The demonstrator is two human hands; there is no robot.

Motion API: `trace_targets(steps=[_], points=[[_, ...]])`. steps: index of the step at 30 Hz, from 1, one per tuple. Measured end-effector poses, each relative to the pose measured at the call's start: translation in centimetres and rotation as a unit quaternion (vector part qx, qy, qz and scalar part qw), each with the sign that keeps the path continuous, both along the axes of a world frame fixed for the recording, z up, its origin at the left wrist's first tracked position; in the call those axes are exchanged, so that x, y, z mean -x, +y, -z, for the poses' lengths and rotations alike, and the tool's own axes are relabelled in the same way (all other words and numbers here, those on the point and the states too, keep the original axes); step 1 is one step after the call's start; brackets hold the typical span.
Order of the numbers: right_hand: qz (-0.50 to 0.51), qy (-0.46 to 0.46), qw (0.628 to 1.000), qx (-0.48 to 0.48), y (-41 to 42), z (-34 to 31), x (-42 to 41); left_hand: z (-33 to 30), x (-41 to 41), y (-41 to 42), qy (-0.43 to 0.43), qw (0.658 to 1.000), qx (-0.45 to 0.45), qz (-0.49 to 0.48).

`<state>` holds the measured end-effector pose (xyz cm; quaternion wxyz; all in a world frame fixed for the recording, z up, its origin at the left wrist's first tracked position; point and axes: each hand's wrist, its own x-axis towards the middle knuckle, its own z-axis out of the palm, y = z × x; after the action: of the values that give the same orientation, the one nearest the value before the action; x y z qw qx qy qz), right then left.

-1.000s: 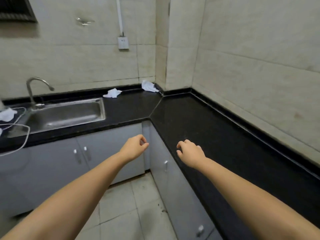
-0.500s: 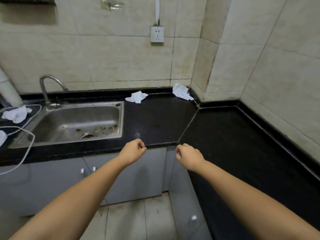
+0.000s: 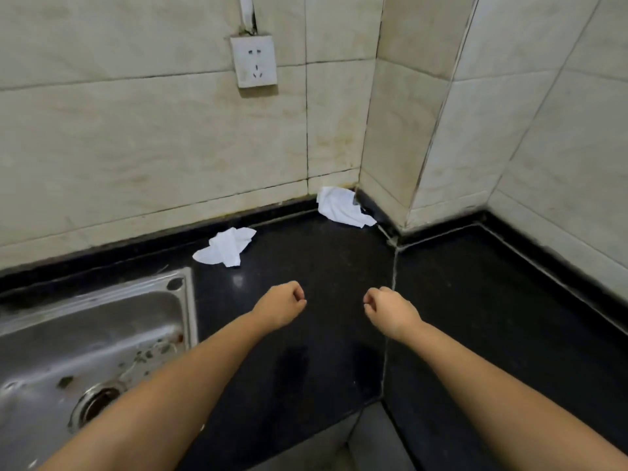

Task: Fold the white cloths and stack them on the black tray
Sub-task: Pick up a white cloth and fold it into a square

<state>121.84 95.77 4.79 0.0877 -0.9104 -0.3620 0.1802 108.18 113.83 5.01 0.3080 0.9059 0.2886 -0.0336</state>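
Two crumpled white cloths lie on the black countertop (image 3: 316, 263). One white cloth (image 3: 225, 247) rests near the back wall just past the sink's corner. The other white cloth (image 3: 343, 207) is bunched into the wall corner. My left hand (image 3: 281, 306) and my right hand (image 3: 390, 309) hover above the counter, side by side, both curled into loose fists with nothing in them. They are short of both cloths and touch neither. No black tray is in view.
A steel sink (image 3: 85, 341) with food scraps and a drain fills the lower left. A wall socket (image 3: 253, 61) hangs above the counter. Tiled walls close off the back and right. The counter runs on to the right along the wall.
The view has closed in on the counter corner, so both cloths appear nearer and larger. Both hands have advanced from the counter's front edge to above its surface, still in loose fists.
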Motion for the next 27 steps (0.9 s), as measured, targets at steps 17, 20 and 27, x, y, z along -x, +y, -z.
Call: trace_targets(steps=[17, 20, 27], points=[[-0.032, -0.045, 0.998, -0.023, 19.4, 8.2, -27.5, 7.3, -33.6, 13.7, 0.025, 0.946, -0.239, 0.216], [-0.006, -0.078, 0.997, 0.028, 20.6, 9.8, -28.7, 8.9, -35.6, 14.8, 0.073, 0.906, -0.329, 0.258], [-0.018, -0.079, 0.996, -0.031, 18.3, 10.8, -26.7, 9.3, -32.0, 14.4, 0.082, 0.902, -0.349, 0.242]])
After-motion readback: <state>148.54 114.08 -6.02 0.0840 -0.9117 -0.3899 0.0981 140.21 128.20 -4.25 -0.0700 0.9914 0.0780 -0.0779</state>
